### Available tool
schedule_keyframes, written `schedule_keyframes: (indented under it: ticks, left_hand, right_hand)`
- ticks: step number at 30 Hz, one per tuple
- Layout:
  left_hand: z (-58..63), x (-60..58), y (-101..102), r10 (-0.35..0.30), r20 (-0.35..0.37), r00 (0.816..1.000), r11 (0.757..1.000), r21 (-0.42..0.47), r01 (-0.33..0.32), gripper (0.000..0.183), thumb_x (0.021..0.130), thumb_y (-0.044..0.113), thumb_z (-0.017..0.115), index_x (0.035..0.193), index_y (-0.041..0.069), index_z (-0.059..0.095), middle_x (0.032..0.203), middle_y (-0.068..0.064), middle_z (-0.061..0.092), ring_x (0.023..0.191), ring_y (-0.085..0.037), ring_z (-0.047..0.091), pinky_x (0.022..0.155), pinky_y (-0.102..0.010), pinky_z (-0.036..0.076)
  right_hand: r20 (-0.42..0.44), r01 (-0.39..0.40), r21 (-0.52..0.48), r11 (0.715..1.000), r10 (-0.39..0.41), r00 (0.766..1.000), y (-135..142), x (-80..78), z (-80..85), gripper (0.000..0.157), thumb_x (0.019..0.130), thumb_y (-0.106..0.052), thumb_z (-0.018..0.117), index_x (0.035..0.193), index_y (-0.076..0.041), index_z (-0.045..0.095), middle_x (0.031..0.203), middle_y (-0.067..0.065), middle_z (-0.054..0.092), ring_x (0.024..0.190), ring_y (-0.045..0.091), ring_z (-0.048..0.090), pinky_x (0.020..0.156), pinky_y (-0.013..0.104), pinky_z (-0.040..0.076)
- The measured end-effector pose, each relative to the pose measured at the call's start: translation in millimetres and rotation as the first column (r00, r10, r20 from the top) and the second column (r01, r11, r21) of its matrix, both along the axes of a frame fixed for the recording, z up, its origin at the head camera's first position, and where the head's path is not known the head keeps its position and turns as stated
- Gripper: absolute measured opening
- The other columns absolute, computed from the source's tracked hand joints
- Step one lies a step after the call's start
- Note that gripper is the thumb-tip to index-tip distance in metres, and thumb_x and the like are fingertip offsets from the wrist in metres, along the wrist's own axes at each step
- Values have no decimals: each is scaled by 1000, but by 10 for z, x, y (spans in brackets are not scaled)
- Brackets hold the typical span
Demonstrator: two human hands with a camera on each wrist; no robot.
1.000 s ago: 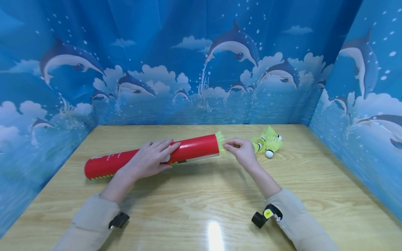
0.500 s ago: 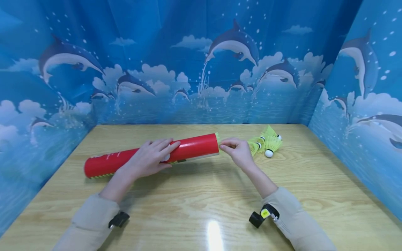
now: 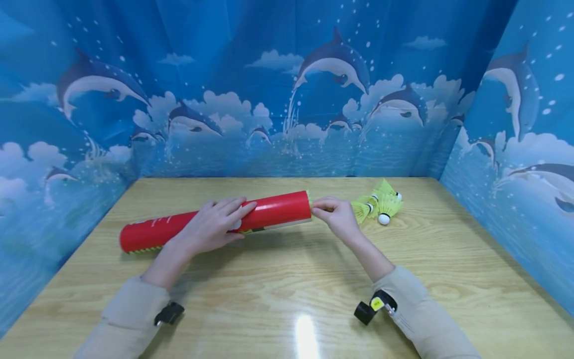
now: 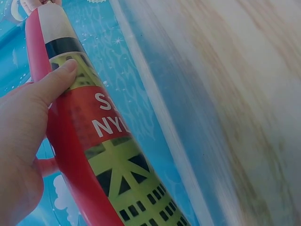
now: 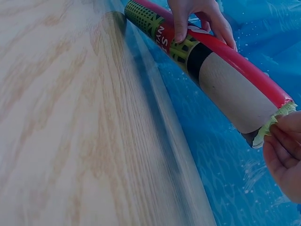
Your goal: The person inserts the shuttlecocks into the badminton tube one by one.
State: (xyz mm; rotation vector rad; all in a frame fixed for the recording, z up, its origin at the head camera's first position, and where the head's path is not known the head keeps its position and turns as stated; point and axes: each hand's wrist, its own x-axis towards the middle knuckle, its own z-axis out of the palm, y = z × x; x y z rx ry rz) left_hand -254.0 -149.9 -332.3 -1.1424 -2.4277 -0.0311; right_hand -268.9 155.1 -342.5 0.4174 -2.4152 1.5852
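Note:
A long red shuttlecock tube [image 3: 278,209] lies slanted above the table, its right end raised. My left hand [image 3: 214,225] grips it around the middle, the thumb pressed on the printed side in the left wrist view. At the tube's right mouth sits a yellow-green shuttlecock [image 5: 266,129], most of it hidden inside and only the skirt's edge poking out. My right hand [image 3: 339,216] pinches that edge between thumb and fingers. Past this hand, several more yellow-green shuttlecocks [image 3: 389,205] with white heads lie in a small cluster.
The wooden table [image 3: 269,309] runs back to a blue curtain [image 3: 251,99] printed with dolphins, which also stands along both sides. A small black camera [image 3: 365,313] is strapped to the right sleeve, another black one [image 3: 169,313] to the left.
My right hand has moved slightly left, and the shuttlecock's skirt has slid deeper into the tube, with less of it showing. The left hand and tube stay nearly still.

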Motion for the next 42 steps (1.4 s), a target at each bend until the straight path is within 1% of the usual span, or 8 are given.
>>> schedule_keyframes:
  ticks: [9, 20, 23, 26, 29, 31, 38, 42]
  left_hand:
    - [-11, 0, 3, 20, 6, 1000, 1000, -3, -20, 92, 59, 28, 89, 138, 12, 44, 128, -15, 53, 114, -31, 51, 81, -51, 49]
    - [-10, 7, 5, -3, -7, 1000, 1000, 5, 3, 91, 60, 27, 88, 138, 12, 44, 128, -16, 53, 113, -31, 52, 81, -52, 49]
    - [-12, 11, 7, -4, -5, 1000, 1000, 6, 4, 91, 59, 27, 88, 137, 12, 45, 128, -16, 54, 113, -31, 52, 81, -51, 49]
    - [-13, 12, 7, 2, -1, 1000, 1000, 4, -2, 91, 59, 27, 89, 137, 12, 44, 128, -15, 54, 113, -31, 52, 82, -51, 49]
    - [-13, 12, 10, 5, 3, 1000, 1000, 5, -5, 92, 58, 27, 89, 138, 12, 44, 127, -15, 54, 113, -31, 51, 82, -51, 48]
    - [-12, 11, 11, 6, 7, 1000, 1000, 7, -6, 92, 58, 27, 89, 138, 12, 44, 128, -15, 54, 114, -31, 51, 82, -51, 48]
    - [1, 17, 14, 10, 19, 1000, 1000, 4, -10, 92, 59, 27, 89, 138, 13, 44, 128, -15, 53, 114, -31, 51, 82, -51, 48]
    - [13, 21, 19, 14, 26, 1000, 1000, 3, -14, 92, 59, 27, 89, 138, 13, 44, 129, -15, 53, 115, -31, 51, 83, -51, 48]
  right_hand:
    - [30, -13, -9, 1000, 13, 999, -31, 7, -2, 15, 82, 2, 65, 96, 8, 70, 100, 19, 66, 96, 28, 61, 74, 26, 51]
    - [85, -47, -6, 999, 47, 995, -31, 34, -17, 18, 86, -2, 62, 100, 6, 69, 105, 18, 65, 100, 28, 59, 79, 34, 51]
    - [121, -56, -28, 998, 59, 991, -14, 26, -23, 20, 87, -4, 62, 103, 7, 68, 104, 17, 66, 97, 25, 60, 80, 33, 51]
    - [159, -65, -66, 996, 75, 984, 6, 18, -20, 22, 87, -4, 61, 105, 7, 66, 100, 17, 67, 90, 20, 62, 80, 32, 51]
    - [170, -80, -100, 992, 97, 981, 33, 13, -18, 24, 87, -3, 61, 107, 10, 64, 99, 18, 67, 82, 15, 63, 80, 33, 51]
    - [168, -94, -110, 989, 112, 979, 51, 8, -21, 25, 88, -4, 60, 109, 10, 63, 101, 18, 66, 80, 15, 64, 80, 33, 52]
    - [184, -123, -127, 984, 146, 972, 123, -9, -9, 28, 91, -7, 57, 115, 9, 59, 107, 19, 64, 89, 16, 63, 78, 32, 53]
    - [187, -120, -136, 983, 144, 972, 229, -22, 0, 31, 92, -8, 57, 117, 10, 57, 107, 20, 64, 88, 13, 62, 77, 30, 53]
